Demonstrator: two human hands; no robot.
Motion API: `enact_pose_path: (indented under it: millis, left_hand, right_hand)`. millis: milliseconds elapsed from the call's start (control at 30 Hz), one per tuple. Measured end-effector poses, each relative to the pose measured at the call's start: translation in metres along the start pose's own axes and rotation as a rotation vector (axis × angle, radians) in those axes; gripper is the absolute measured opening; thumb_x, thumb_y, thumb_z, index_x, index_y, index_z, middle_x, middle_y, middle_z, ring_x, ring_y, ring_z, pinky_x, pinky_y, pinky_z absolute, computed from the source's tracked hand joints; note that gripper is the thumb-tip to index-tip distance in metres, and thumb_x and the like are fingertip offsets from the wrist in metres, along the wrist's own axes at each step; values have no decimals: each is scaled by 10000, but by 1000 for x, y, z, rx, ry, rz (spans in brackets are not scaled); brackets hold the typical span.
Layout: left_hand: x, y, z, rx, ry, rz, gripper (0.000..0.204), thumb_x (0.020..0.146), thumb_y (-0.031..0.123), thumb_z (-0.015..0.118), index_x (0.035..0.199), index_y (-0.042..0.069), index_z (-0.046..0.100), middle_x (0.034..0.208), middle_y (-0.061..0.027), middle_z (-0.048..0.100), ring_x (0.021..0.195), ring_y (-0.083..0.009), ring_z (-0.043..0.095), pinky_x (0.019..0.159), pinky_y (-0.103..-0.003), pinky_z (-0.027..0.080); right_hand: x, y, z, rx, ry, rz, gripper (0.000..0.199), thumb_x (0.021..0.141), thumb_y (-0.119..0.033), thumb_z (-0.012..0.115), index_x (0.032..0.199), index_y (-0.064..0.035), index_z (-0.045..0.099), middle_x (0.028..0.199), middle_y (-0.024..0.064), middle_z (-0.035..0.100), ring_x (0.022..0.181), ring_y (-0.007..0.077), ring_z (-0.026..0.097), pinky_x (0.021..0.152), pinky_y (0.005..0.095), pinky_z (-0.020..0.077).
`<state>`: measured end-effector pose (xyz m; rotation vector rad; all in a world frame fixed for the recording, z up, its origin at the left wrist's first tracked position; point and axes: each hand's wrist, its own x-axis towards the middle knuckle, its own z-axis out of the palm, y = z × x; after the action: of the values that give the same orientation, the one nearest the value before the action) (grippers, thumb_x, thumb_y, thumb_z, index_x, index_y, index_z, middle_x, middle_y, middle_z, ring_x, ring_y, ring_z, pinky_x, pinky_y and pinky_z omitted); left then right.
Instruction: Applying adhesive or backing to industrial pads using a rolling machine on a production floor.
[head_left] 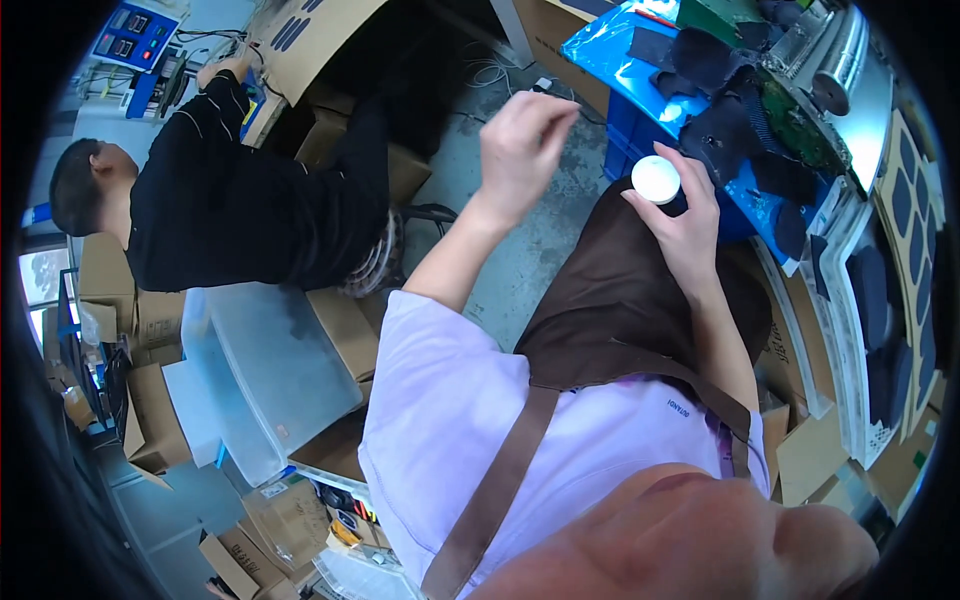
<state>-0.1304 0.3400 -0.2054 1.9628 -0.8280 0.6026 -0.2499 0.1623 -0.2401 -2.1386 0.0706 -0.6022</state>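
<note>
My right hand (pixel 688 212) holds a small white round object (pixel 656 180) between thumb and fingers. Its flat, bright face is turned up; whether it is a lid or a small jar I cannot tell. To the left, my left hand (pixel 525 150) is raised in the air, fingers drawn together in a pinch. Whatever may be between those fingertips is too small to make out. The two hands are apart, both over the brown apron (pixel 610 290) and the floor in front of it.
Dark fabric pieces (pixel 715 130) and a green circuit board (pixel 800 120) lie on blue sheeting (pixel 610 45) at the upper right, beside a metal roller (pixel 838 65). A co-worker in black (pixel 240 200) bends over a bench at left. Behind are a clear plastic bin (pixel 270 370) and cardboard boxes (pixel 160 415).
</note>
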Motion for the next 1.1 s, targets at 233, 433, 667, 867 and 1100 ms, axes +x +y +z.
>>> enact_pose_path:
  millis: [233, 433, 667, 867, 1100]
  left_hand:
    - [-8, -17, -5, -322, -18, -376, 41, 842, 10, 746, 865, -19, 727, 730, -35, 671, 594, -102, 573, 546, -218, 452]
    - [-6, -22, -6, -269, -22, -317, 50, 866, 23, 735, 859, -25, 724, 746, -50, 683, 623, -101, 608, 561, -202, 471]
    - [-6, -21, -8, -475, -101, -605, 59, 907, 26, 714, 932, -27, 722, 796, -72, 698, 707, -111, 643, 687, -200, 539]
    - [-5, -22, -8, -562, -60, -579, 80, 887, 38, 738, 935, -22, 716, 827, -69, 697, 713, -94, 627, 648, -187, 510]
    - [-8, -27, 0, -670, -32, -482, 88, 863, 54, 763, 911, -4, 717, 783, -48, 686, 665, -81, 597, 589, -187, 481]
  right_hand:
    - [6, -6, 3, 104, -8, 49, 621, 797, -113, 827, 1354, -37, 563, 1232, 116, 616, 1093, 247, 611, 992, 344, 451]
    - [10, -4, 8, 191, 51, 4, 665, 786, -171, 840, 1373, -66, 546, 1246, 108, 645, 1113, 272, 612, 1018, 375, 442]
    - [7, -1, 7, 186, 47, 31, 633, 794, -180, 838, 1353, -67, 564, 1266, 107, 648, 1121, 277, 617, 1026, 384, 443]
    - [6, 1, 6, 181, 37, 36, 621, 792, -185, 842, 1339, -67, 574, 1266, 106, 652, 1132, 277, 617, 1024, 387, 447]
    - [4, 2, 7, 209, 59, 32, 624, 783, -177, 849, 1335, -69, 580, 1266, 106, 653, 1137, 270, 618, 1023, 374, 450]
